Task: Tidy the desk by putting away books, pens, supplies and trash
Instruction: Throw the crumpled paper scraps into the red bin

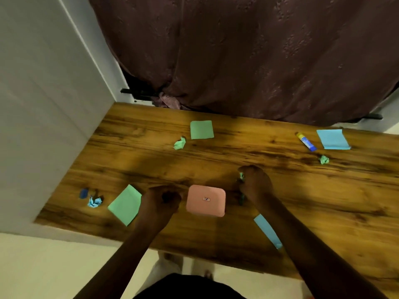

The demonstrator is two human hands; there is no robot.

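While the right hand (255,184) clamps its fingers on a crumpled green paper (241,175) just right of the pink box (206,200), the left hand (162,199) sits curled just left of it; whether it holds anything, I cannot tell.

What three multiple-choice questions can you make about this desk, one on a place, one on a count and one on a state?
1. Where does the glue stick lie?
A) beside the blue note at the far right
B) on the floor
C) inside a drawer

2. How many flat green notes lie on the desk?
A) one
B) two
C) five

3. How is the right hand?
A) flat on the desk
B) curled round a green scrap
C) holding the glue stick

Answers:
1 A, it lies just left of that note.
2 B, one lies at the back and one at the front left.
3 B, the scrap shows at its curled fingers.
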